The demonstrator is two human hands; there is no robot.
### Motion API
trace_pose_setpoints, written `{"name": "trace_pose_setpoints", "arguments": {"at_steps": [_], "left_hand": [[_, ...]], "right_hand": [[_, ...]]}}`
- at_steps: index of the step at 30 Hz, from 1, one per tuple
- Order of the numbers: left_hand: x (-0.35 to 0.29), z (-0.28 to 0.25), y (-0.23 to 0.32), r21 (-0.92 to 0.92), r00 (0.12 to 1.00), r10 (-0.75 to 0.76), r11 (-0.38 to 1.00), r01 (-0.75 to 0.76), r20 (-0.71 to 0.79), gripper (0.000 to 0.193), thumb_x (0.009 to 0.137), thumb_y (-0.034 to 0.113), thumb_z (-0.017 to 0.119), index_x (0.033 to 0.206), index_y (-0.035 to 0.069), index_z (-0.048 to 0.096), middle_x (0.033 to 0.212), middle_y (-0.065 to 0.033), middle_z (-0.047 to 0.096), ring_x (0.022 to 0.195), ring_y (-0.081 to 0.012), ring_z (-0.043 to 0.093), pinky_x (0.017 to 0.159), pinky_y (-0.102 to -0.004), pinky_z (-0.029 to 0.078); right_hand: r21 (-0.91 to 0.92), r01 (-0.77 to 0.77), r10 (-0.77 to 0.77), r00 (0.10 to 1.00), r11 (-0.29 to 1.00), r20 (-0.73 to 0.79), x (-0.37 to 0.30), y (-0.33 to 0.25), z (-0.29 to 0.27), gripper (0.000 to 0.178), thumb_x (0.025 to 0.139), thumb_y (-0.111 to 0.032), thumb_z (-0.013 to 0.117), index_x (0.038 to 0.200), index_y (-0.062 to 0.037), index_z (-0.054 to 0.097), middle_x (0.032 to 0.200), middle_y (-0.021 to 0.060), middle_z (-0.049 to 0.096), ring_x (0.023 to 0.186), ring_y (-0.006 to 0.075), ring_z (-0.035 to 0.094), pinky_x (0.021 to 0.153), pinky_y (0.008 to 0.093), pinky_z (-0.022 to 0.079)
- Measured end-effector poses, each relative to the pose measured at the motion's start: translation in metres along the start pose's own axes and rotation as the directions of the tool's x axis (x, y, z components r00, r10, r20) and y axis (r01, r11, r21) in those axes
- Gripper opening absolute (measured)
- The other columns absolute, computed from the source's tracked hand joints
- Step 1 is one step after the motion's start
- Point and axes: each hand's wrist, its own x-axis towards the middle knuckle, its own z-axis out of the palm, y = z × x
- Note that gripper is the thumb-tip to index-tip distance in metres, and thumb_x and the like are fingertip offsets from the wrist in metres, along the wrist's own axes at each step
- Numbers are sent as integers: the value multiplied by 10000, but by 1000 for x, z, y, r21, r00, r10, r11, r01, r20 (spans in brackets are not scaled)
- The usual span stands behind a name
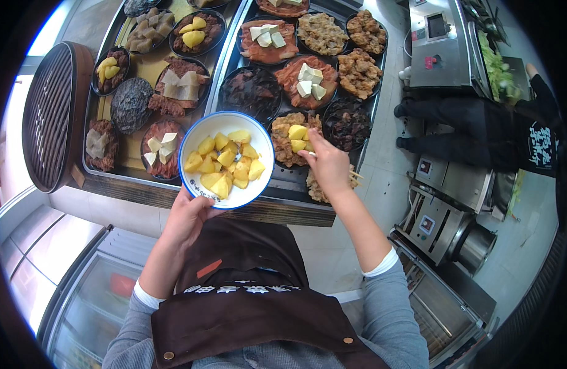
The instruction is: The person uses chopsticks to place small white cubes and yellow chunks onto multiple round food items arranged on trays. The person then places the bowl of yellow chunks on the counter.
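Cool white light floods in from far left of the white bowl, bleaching the view's margin and glaring off pale tiles below left of the bowl. The bowl appears crisp and evenly lit, while the brown apron beneath it falls into deep shade. Lower left of the bowl, a freezer bends with fisheye distortion; black corners surround everything.

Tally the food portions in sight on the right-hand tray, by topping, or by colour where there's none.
Portions topped with white cubes: 3
Portion topped with yellow chunks: 1
Plain brown portions: 4
Plain dark portions: 2
Total: 10
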Motion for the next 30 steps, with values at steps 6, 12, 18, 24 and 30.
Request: {"name": "trace_pose_setpoints", "arguments": {"at_steps": [6,12,18,24,30], "left_hand": [[-2,1,3,-2,999,-41,999,41,0,614,802,-90,499,1371,43,311,1257,-150,533,1072,-253,620,818,-370,591],[-3,5,2,32,1000,-12,999,12,11,549,813,-62,506,1338,19,365,1248,-149,565,1067,-251,626,816,-374,577],[-5,3,0,-4,1000,0,1000,1,13,551,808,-59,514,1335,12,369,1251,-155,563,1071,-258,625,826,-388,575],[-5,4,3,-10,1000,2,1000,-2,0,549,810,-58,511,1334,7,363,1245,-162,563,1053,-269,632,803,-386,585],[-3,2,0,-24,1000,4,1000,-4,-5,550,809,-66,512,1332,2,355,1239,-170,564,1031,-274,641,786,-380,593]], "right_hand": [[396,-296,319,948,869,9,13,0,-4,304,801,-261,743,1021,-52,719,963,181,696,884,302,687,756,355,530],[321,-454,444,889,831,110,34,9,-8,240,767,-222,760,910,-33,719,789,131,706,715,251,690,674,332,527],[716,-542,562,788,440,251,36,25,-7,124,809,-5,728,914,43,681,851,98,709,760,118,667,704,230,524],[722,-484,490,841,494,229,24,36,12,118,801,4,722,914,27,698,876,97,716,805,130,669,736,245,516],[447,-432,429,896,783,113,28,15,-1,118,778,-8,726,894,-23,732,851,61,719,751,106,636,717,252,493]]}}
